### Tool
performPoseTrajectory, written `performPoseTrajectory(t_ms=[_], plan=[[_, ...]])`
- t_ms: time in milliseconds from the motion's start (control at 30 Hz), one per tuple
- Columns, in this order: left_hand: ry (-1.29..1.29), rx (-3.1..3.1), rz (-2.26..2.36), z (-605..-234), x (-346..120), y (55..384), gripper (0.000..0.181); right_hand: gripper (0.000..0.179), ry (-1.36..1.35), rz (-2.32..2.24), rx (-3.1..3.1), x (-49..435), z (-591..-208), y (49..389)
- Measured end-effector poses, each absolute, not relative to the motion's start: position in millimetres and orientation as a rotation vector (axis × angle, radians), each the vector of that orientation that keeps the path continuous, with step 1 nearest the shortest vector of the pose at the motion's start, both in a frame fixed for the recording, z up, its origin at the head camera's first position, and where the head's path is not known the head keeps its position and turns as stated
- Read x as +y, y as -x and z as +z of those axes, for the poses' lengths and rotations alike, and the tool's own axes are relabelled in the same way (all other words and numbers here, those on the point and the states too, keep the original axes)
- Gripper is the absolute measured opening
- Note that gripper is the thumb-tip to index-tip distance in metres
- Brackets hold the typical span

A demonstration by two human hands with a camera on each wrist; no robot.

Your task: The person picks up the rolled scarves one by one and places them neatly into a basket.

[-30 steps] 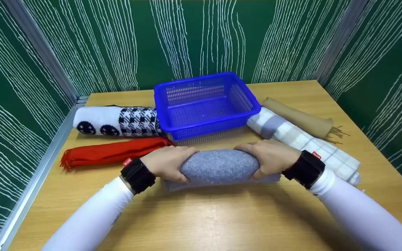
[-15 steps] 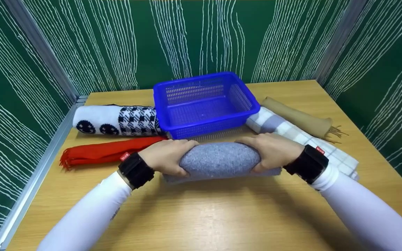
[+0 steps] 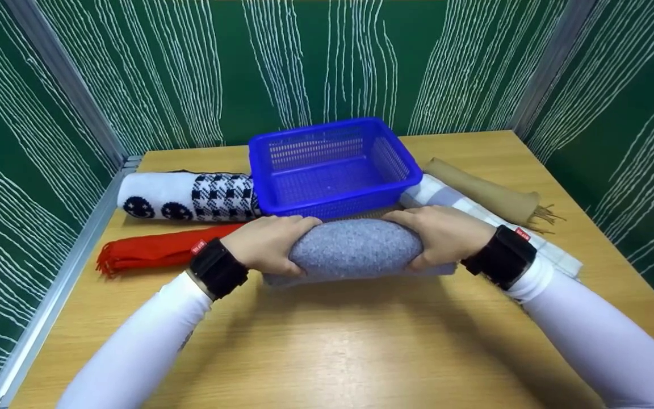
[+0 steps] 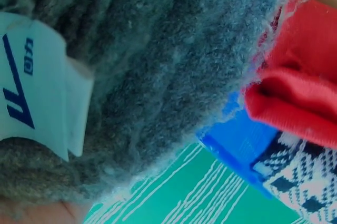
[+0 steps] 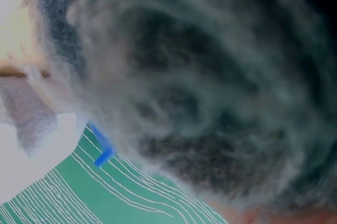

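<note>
Head cam: L hand [image 3: 270,244] & R hand [image 3: 446,236] both grasp the gray roll [image 3: 358,250], one near each end, fingers over the top, thumbs on the near side. Roll lies crosswise, just this side of the blue basket [image 3: 344,196]; only a narrow strip shows btw its upper edge & the basket's front wall. Can't tell if its underside touches the table [image 3: 327,352].

Edges: basket rim is all visible, inside floor too. Its L side meets the black-and-white roll [image 3: 191,196]; its R front corner is right by the far end of the plaid roll [image 3: 477,213]. Red roll [image 3: 162,250] sits nearer, fringe twd the table's L edge, other end hidden behind L hand. Tan roll [image 3: 480,190] runs alongside the plaid one, fringe twd the R edge. R hand & wrist cover part of the plaid.

Room: bare wood runs from the gray roll down to the bottom of view, btw the forearms. Green panels [image 3: 332,57] wall off the back & both sides.

L wrist cam: roll's end fills most of it, white label [image 4: 31,81] sticking out. R wrist cam: other end, blurred, layers coiled.
</note>
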State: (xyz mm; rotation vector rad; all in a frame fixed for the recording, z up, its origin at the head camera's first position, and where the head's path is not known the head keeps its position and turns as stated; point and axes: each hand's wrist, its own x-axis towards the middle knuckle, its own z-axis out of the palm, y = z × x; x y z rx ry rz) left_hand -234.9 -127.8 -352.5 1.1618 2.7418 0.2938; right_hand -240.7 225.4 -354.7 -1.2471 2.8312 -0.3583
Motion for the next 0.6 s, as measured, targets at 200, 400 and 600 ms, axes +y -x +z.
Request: performPoseTrajectory(t_ms=[200, 400, 600], plan=[[-1.170, 2.760, 0.291, -347, -129, 238, 0.085, 0.092, 1.226, -0.359, 2.835, 224, -349, 243], [-1.175, 2.784, 0.287, -341, -131, 239, 0.084, 0.089, 1.235, -0.342, 2.856, 223, -345, 246], [-1.143, 2.797, 0.279, -336, -131, 241, 0.088, 0.087, 1.261, -0.316, 2.895, 223, -339, 249]])
